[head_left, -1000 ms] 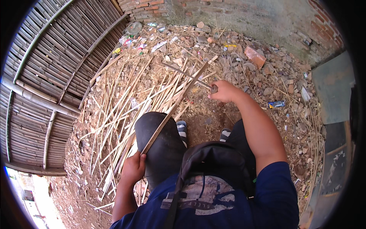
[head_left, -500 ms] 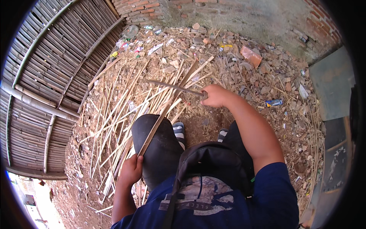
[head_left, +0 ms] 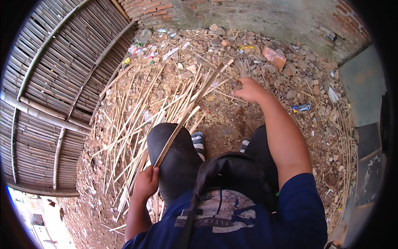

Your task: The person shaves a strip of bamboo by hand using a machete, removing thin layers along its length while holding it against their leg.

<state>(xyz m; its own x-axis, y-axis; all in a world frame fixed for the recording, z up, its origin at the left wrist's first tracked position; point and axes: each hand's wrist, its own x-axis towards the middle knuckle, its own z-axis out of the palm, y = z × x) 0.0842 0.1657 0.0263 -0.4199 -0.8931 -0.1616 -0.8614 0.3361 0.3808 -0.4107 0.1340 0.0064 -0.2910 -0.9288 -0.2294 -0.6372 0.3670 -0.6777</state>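
Note:
My left hand (head_left: 146, 183) is closed around the near end of a long bamboo strip (head_left: 176, 132). The strip slants up across my left knee and away to the far right. In my right fist (head_left: 250, 89) is the handle of a long-bladed knife (head_left: 219, 72). Its dark blade points far left and passes across the strip near the strip's far end; I cannot tell whether the two touch. A loose pile of pale split bamboo strips (head_left: 137, 112) lies on the ground beside and beyond my left leg.
A bamboo slat wall (head_left: 49, 62) stands on the left, and a brick and plaster wall (head_left: 257, 20) at the back. Rubble, a broken orange brick (head_left: 274, 58) and a blue wrapper (head_left: 301, 108) litter the ground. Grey panels (head_left: 365, 87) lean on the right.
My right hand has moved away from me and slightly right, carrying the knife farther along the strip toward its far end. My left hand keeps its hold on the strip.

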